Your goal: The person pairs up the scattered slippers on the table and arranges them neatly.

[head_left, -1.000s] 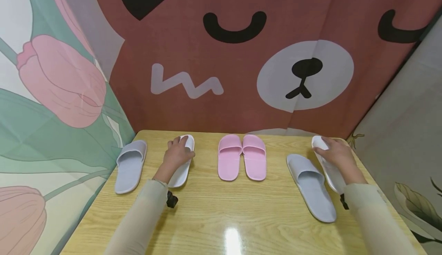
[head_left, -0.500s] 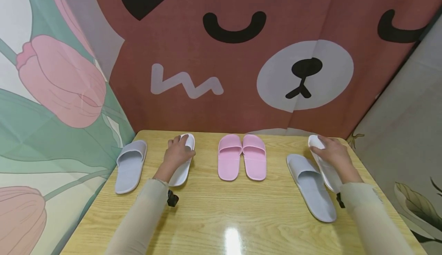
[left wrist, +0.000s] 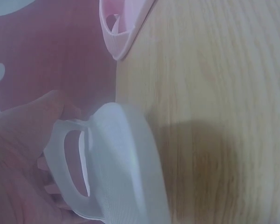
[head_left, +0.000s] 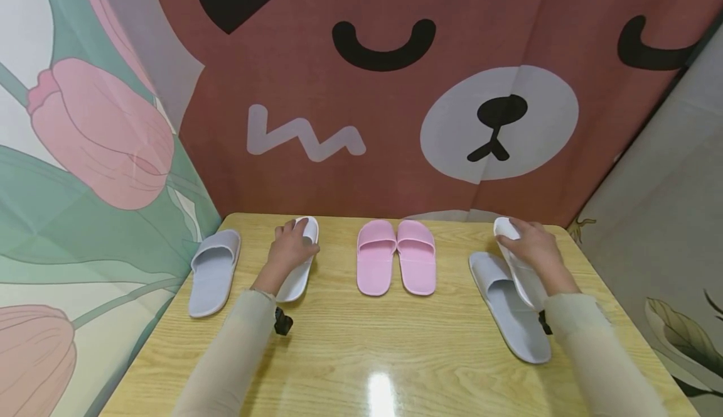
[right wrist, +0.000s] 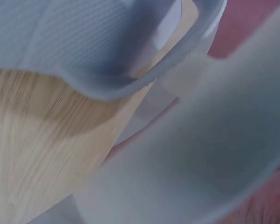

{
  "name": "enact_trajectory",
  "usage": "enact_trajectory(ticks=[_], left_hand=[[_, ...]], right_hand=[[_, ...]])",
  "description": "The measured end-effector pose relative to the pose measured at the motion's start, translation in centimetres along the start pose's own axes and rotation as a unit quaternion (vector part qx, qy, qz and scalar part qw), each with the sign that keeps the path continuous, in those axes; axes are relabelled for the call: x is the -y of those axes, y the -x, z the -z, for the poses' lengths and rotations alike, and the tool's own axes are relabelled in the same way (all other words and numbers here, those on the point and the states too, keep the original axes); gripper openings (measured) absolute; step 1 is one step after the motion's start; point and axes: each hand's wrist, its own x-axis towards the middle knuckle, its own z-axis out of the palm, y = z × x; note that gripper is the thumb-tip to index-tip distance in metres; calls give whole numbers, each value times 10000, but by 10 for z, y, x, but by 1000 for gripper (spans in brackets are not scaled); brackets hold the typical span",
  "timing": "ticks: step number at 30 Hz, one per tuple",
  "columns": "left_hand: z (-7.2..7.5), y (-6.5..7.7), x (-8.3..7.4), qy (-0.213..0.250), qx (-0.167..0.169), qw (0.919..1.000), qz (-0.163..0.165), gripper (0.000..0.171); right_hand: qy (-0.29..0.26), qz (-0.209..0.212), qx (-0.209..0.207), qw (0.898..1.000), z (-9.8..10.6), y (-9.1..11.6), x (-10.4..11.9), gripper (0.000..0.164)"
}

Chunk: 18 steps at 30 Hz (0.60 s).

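My left hand [head_left: 289, 250] grips a white slipper [head_left: 297, 282] by its strap on the left half of the table. In the left wrist view, fingers curl round the strap of this white slipper [left wrist: 121, 163], whose sole stands on edge above a shadow. On the right, my right hand [head_left: 536, 250] holds a second white slipper [head_left: 524, 279] near the toe. This one overlaps the right-hand grey slipper [head_left: 514, 326], which lies toe away from me. Up close in the right wrist view, the white slipper [right wrist: 191, 154] is blurred beside the grey slipper [right wrist: 84, 37].
Two pink slippers, the left [head_left: 374, 272] and the right [head_left: 418, 272], lie side by side at the back middle. Another grey slipper [head_left: 211, 282] is at the far left. Printed cloth [head_left: 384, 122] hangs behind the wooden table [head_left: 339, 354] and at both sides.
My right hand has carried its white slipper leftward and slightly away, from beside the grey slipper to overlapping it. The white slipper in my left hand has shifted slightly away from me.
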Motion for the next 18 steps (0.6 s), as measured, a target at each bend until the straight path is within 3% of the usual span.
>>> enact_trajectory(ticks=[11,18], left_hand=[[0,-4,2,37,-6,10000,-10,81],[0,-5,3,46,-24,10000,-23,81]], right_hand=[[-157,-72,-81,9998,-7,-3,17,91],[-209,-29,-128,9997,-11,-5,27,85]])
